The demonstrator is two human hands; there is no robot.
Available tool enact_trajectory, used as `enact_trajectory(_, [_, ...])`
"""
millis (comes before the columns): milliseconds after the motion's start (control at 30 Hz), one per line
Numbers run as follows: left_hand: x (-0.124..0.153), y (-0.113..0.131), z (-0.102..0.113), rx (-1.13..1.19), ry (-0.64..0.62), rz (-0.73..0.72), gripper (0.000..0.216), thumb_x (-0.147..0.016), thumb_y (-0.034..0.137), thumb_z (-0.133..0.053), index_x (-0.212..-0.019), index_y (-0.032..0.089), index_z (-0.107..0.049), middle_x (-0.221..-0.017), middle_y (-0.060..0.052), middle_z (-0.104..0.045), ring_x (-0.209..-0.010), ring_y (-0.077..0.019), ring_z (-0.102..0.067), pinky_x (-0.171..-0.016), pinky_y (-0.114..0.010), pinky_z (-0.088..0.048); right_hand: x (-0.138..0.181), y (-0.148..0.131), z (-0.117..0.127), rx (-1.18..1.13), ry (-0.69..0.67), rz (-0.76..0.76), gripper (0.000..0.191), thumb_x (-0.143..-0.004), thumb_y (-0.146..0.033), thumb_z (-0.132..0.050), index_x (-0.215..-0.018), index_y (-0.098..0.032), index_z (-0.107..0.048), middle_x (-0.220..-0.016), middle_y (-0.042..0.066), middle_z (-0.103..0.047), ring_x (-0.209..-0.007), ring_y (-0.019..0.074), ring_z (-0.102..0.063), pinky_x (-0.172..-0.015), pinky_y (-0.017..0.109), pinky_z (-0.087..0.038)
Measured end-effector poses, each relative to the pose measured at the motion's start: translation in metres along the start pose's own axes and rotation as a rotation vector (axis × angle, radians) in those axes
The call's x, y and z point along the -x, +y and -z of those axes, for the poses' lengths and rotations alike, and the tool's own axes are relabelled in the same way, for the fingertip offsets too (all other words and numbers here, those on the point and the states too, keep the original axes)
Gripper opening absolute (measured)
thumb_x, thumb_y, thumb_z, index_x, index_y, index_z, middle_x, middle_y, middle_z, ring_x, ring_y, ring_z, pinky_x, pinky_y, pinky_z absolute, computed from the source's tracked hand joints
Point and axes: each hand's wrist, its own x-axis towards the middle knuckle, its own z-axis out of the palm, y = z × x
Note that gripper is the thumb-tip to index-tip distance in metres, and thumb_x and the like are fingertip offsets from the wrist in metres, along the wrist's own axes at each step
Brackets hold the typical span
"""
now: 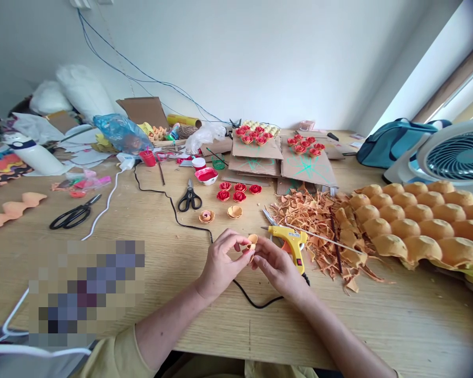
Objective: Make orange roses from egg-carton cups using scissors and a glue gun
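Between my two hands is a small orange egg-carton flower (253, 240), its cupped petals partly hidden by fingers. My left hand (225, 260) pinches it from the left, thumb and forefinger closed on it. From the other side my right hand (275, 262) grips its edge, fingers curled. A yellow glue gun (289, 239) lies just beyond my right hand, its nozzle pointing left. Two unpainted carton flowers, one with a curled centre (207, 216) and one open cup (235, 211), sit farther back. Behind them stand several red-painted flowers (239, 192).
Orange carton scraps (315, 226) and egg trays (421, 223) spread on the right, near a white fan (453, 155). Black scissors (189, 198) and larger shears (75, 212) lie left. A bowl of red paint (207, 176) and cardboard (256, 163) bearing red flowers stand behind. A black cord (256, 303) crosses the table.
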Motion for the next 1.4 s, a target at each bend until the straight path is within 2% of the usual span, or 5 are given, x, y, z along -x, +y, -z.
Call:
enact_trajectory(100, [0.0,0.0,0.0,-0.004,0.005,0.012,0.015,-0.079,0.004,-0.068,-0.084,0.018,-0.065,-0.08,0.0,-0.061,-0.072,-0.012,-0.056,-0.071,-0.025,-0.048,0.001,0.0,-0.001,-0.057,0.017,-0.007,0.036,-0.093,-0.04,-0.064,-0.125,-0.025,-0.055,-0.097,0.003,-0.065,-0.084,0.0154,-0.06,-0.078,0.029,-0.05])
enact_trajectory(467, [0.003,0.001,0.001,0.07,-0.075,-0.093,0.015,-0.082,0.006,-0.07,-0.091,0.019,-0.066,-0.083,-0.001,-0.062,-0.075,-0.0126,-0.061,-0.068,-0.023,-0.05,0.0,-0.003,0.005,-0.156,0.088,-0.085,0.025,-0.091,-0.045,-0.066,-0.102,-0.023,-0.065,-0.086,-0.001,-0.065,-0.073,0.0111,-0.061,-0.072,0.026,-0.052])
enact_trajectory(767, [0.0,0.006,0.003,0.156,-0.097,-0.007,0.013,-0.078,0.008,-0.076,-0.085,0.017,-0.07,-0.08,-0.002,-0.066,-0.073,-0.0129,-0.064,-0.069,-0.023,-0.052,-0.002,0.002,0.008,-0.244,0.079,-0.137,0.026,-0.087,-0.045,-0.071,-0.098,-0.022,-0.065,-0.084,-0.001,-0.065,-0.071,0.0105,-0.062,-0.07,0.026,-0.054])
enact_trajectory(1167, [-0.001,0.003,0.007,0.189,-0.122,0.008,0.012,-0.077,0.01,-0.078,-0.086,0.018,-0.077,-0.081,-0.003,-0.072,-0.073,-0.0134,-0.068,-0.07,-0.023,-0.054,-0.002,-0.001,0.008,-0.225,0.083,-0.155,0.028,-0.085,-0.047,-0.073,-0.096,-0.022,-0.066,-0.081,-0.002,-0.064,-0.068,0.0101,-0.061,-0.068,0.026,-0.054])
enact_trajectory(1400, [-0.003,-0.001,0.009,0.173,-0.176,-0.032,0.016,-0.085,0.01,-0.069,-0.095,0.019,-0.077,-0.088,-0.006,-0.074,-0.078,-0.014,-0.07,-0.072,-0.023,-0.056,-0.002,0.0,0.011,-0.273,0.076,-0.18,0.029,-0.084,-0.047,-0.073,-0.096,-0.022,-0.065,-0.078,-0.001,-0.066,-0.068,0.0114,-0.061,-0.067,0.026,-0.052])
